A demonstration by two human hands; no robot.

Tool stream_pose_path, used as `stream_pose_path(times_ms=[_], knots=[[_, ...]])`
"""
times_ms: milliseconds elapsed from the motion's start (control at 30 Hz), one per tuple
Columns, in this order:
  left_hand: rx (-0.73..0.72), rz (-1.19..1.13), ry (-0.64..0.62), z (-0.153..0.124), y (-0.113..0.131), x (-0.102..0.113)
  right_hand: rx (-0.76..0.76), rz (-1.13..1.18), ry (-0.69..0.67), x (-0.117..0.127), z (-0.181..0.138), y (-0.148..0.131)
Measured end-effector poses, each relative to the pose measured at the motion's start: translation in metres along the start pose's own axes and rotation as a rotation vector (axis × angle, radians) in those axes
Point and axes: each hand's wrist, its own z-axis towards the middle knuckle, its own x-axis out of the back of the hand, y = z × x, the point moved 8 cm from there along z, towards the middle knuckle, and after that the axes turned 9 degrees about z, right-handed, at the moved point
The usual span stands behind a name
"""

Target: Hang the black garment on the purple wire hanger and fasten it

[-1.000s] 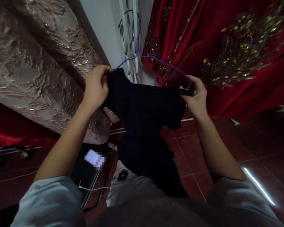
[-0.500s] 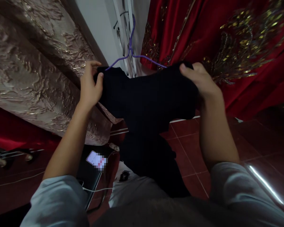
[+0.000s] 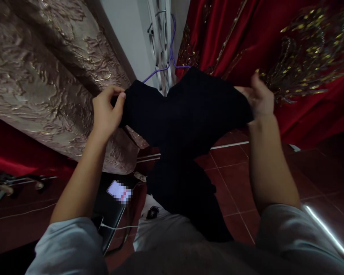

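Observation:
A black garment (image 3: 186,126) hangs on a purple wire hanger (image 3: 160,70) in front of me. My left hand (image 3: 106,112) pinches the garment's left shoulder, thumb on top. My right hand (image 3: 258,97) is at the right shoulder, fingers loosely spread and partly behind the cloth. The hanger's right arm is hidden under the fabric. The garment's lower part droops down onto my lap.
A beige embossed gown (image 3: 46,72) hangs at the left, a red gown with gold embroidery (image 3: 289,57) at the right. A white rack (image 3: 160,42) stands behind. Below are dark red floor tiles (image 3: 235,179), and a lit phone (image 3: 119,191) on a cable lies on a black surface.
The garment's right shoulder has been pulled up over the hanger's right arm, which showed a second ago. My right hand has let go its grip and opened.

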Motion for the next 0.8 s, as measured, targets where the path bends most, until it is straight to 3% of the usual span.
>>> stream_pose_path(times_ms=[67, 133, 267, 367, 433, 500, 567, 633, 700, 800], knots=[[-0.021, 0.019, 0.027, 0.001, 0.011, 0.001, -0.115, 0.224, -0.145, -0.013, -0.004, -0.004], [-0.065, 0.040, 0.063, 0.003, 0.032, 0.006, -0.141, 0.428, -0.160, -0.018, -0.009, -0.018], [-0.148, -0.096, 0.117, 0.000, 0.080, 0.022, 0.124, 0.471, 0.068, -0.008, -0.035, -0.055], [-0.062, -0.559, -0.078, -0.007, 0.100, 0.014, 0.365, 0.389, 0.079, -0.026, -0.081, -0.078], [0.081, -0.860, -0.250, -0.016, 0.108, 0.001, 0.529, 0.276, -0.107, -0.062, -0.116, -0.093], [0.217, -0.950, -0.327, -0.028, 0.110, -0.005, 0.698, 0.158, -0.437, -0.108, -0.151, -0.105], [0.261, -0.828, -0.340, -0.039, 0.104, 0.001, 0.805, 0.110, -0.716, -0.139, -0.175, -0.108], [0.206, -0.644, -0.406, -0.049, 0.096, 0.015, 0.828, 0.146, -0.812, -0.145, -0.174, -0.106], [0.106, -0.475, -0.555, -0.061, 0.084, 0.033, 0.793, 0.186, -0.730, -0.133, -0.152, -0.099], [-0.036, -0.209, -0.720, -0.076, 0.056, 0.070, 0.644, 0.144, -0.467, -0.109, -0.104, -0.072]])
